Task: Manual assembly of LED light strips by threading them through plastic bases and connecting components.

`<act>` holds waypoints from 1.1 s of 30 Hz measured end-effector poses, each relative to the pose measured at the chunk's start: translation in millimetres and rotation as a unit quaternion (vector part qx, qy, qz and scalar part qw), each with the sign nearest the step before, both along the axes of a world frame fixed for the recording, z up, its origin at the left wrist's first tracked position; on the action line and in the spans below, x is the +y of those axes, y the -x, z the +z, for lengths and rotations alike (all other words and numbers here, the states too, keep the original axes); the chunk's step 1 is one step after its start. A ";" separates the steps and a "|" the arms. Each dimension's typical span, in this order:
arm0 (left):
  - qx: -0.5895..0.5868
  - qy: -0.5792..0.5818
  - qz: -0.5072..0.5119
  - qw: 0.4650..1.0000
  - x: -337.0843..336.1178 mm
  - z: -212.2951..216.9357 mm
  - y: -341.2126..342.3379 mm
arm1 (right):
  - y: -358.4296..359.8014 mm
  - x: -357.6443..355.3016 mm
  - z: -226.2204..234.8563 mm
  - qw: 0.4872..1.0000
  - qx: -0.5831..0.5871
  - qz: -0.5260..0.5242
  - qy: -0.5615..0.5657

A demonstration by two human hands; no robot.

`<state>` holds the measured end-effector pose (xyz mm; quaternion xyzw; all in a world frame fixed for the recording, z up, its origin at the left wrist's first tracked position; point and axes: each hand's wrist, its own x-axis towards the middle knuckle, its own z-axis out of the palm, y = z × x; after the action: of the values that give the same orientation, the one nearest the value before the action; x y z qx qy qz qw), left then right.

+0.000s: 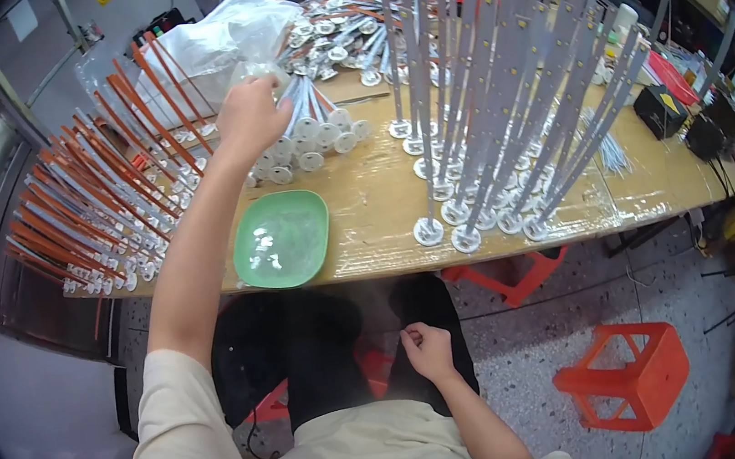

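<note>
My left hand (255, 119) reaches far across the table, its fingers curled over at a translucent, whitish thing (261, 70) whose kind I cannot make out. Just below that hand lies a bundle of light strips with round white discs (307, 130) facing me. A green square dish (282, 240) with a whitish, cloudy bottom sits at the table's near edge, below my left forearm. Resting on my right thigh, my right hand (428, 350) is closed, with nothing visible in it.
Orange and white strips on disc bases (96, 189) stand in rows at left. Tall grey strips (507, 93) stand upright at right. A white plastic bag (208, 52) and a strip pile (335, 36) lie behind. A red stool (629, 376) stands on the floor. Two people sit across the table.
</note>
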<state>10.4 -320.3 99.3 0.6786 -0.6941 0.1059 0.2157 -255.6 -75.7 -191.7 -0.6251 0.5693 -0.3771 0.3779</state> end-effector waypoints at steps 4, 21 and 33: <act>0.108 -0.034 -0.317 0.942 59.4 0.1 79.9 | 4.7 -0.3 -12.1 0.998 0.024 -0.007 0.054; 0.304 -0.063 -0.356 0.882 128.6 -89.0 134.8 | 5.9 30.1 22.7 0.990 0.033 -0.006 0.135; 0.806 -0.130 -0.232 0.529 304.3 -82.5 115.6 | -13.2 57.1 184.3 0.893 -0.091 0.075 0.434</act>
<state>-105.3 -16.0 16.9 0.3111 -0.3646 -0.6309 0.6101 -242.4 -18.6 -7.4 -0.7307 0.2633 -0.6126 0.1468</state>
